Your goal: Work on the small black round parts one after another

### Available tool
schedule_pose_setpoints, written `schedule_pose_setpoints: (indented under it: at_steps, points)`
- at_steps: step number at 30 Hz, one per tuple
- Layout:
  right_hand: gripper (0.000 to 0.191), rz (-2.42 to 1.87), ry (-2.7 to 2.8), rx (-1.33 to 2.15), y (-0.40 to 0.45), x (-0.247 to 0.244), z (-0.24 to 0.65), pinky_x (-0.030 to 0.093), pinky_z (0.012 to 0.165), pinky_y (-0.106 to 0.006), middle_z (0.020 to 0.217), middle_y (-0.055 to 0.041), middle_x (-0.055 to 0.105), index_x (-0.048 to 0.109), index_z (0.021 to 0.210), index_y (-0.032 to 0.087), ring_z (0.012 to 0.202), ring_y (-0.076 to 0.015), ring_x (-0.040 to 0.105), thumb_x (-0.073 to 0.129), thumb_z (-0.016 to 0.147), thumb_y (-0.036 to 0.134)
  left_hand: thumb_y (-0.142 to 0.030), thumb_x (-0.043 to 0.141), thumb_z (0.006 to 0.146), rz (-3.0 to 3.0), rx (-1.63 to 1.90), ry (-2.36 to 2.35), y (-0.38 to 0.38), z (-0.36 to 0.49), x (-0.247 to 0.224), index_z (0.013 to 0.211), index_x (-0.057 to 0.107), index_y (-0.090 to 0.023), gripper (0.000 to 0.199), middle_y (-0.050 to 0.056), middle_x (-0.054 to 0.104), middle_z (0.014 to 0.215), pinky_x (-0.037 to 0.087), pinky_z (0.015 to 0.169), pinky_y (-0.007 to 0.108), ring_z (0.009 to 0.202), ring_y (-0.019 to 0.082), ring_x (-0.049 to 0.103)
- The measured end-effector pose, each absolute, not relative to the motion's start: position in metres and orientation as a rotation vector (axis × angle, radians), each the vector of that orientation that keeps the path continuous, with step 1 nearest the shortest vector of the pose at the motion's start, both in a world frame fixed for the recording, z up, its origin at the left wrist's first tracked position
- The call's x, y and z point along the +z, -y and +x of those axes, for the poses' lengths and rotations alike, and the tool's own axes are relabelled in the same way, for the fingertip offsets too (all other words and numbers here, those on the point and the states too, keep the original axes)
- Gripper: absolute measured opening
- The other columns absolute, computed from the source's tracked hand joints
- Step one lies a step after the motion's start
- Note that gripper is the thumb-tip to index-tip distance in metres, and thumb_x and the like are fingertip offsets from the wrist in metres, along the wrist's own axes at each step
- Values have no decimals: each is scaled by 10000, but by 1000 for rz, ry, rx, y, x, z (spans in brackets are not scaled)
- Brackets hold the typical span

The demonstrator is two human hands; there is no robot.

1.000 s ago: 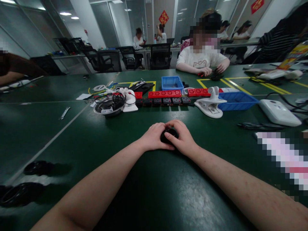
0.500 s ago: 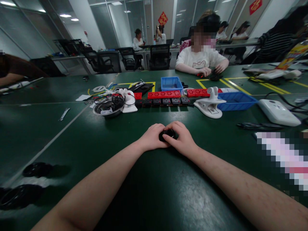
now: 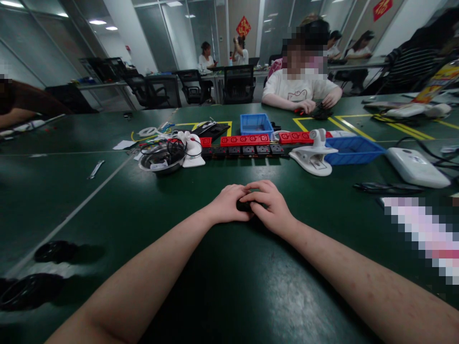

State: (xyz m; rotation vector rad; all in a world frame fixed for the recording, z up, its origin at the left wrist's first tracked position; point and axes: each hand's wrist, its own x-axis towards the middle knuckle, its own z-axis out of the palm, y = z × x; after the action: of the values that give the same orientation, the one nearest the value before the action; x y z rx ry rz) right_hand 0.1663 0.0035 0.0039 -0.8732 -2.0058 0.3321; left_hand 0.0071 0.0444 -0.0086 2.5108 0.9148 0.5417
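Observation:
On the green table in front of me lies a small glossy black ring, like a roll of black tape (image 3: 244,206), mostly covered by my fingers. My left hand (image 3: 229,204) is closed around its left side, with the thumb at the near edge. Over its top and right side curls my right hand (image 3: 269,203), its fingertips touching the roll and a little apart from one another. Similar black rolls (image 3: 55,252) sit at the table's left edge.
Beyond my hands runs a row of red power sockets (image 3: 244,140) and black ones. A metal bowl (image 3: 163,167) of cables stands left; a white clip stand (image 3: 312,160) and blue tray (image 3: 355,152) stand right. A wrench (image 3: 96,169) lies left. A person (image 3: 301,91) works opposite.
My right hand's fingers and thumb have shifted over the black roll, so its ring opening no longer shows. My left hand has stayed in place.

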Motion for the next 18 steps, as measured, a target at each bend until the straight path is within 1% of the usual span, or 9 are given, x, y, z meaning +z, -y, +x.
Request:
schedule_pose_setpoints:
  at_steps: [2, 4, 7, 12, 16, 18]
  points:
    - [199, -894, 2002, 317, -2, 4, 167, 388, 856, -408, 988, -55, 586, 646, 825, 219, 965, -217, 503, 467, 762, 156, -342, 688, 603, 2503, 538, -921, -44, 7, -9, 1003, 570, -213, 437, 30, 572, 1060, 354, 912, 395, 1025, 246, 493]
    - [168, -920, 1988, 318, -2, 4, 167, 380, 866, -413, 1005, -63, 569, 615, 894, 215, 983, -226, 491, 487, 785, 222, -429, 705, 586, 2491, 537, -946, -43, 7, -8, 1058, 543, -217, 542, 39, 563, 1067, 359, 902, 408, 1021, 257, 489]
    - [192, -974, 1959, 313, -4, 3, 167, 391, 826, -408, 946, -77, 562, 558, 918, 193, 934, -237, 494, 526, 782, 325, -526, 717, 532, 2486, 547, -983, -41, 8, -6, 1077, 509, -194, 671, 59, 548, 1043, 376, 875, 411, 993, 267, 489]
    - [249, -1084, 1941, 300, -8, -2, 166, 403, 724, -381, 837, -60, 539, 498, 834, 196, 809, -228, 497, 563, 748, 420, -554, 709, 521, 2520, 556, -1071, -38, 10, -4, 977, 499, -195, 617, 41, 513, 946, 396, 829, 396, 925, 252, 485]
    - [235, -1140, 1935, 298, -9, -3, 165, 399, 687, -366, 793, -48, 527, 482, 772, 196, 769, -218, 490, 585, 730, 404, -565, 702, 515, 2548, 557, -1105, -36, 10, -4, 943, 492, -203, 598, 35, 497, 922, 376, 854, 419, 920, 251, 471]
    - [219, -1152, 1938, 300, -9, -3, 165, 397, 681, -362, 775, -42, 527, 480, 749, 196, 759, -215, 490, 597, 724, 381, -558, 686, 538, 2582, 558, -1128, -36, 11, -4, 891, 495, -199, 538, 31, 501, 889, 351, 888, 435, 906, 247, 475]
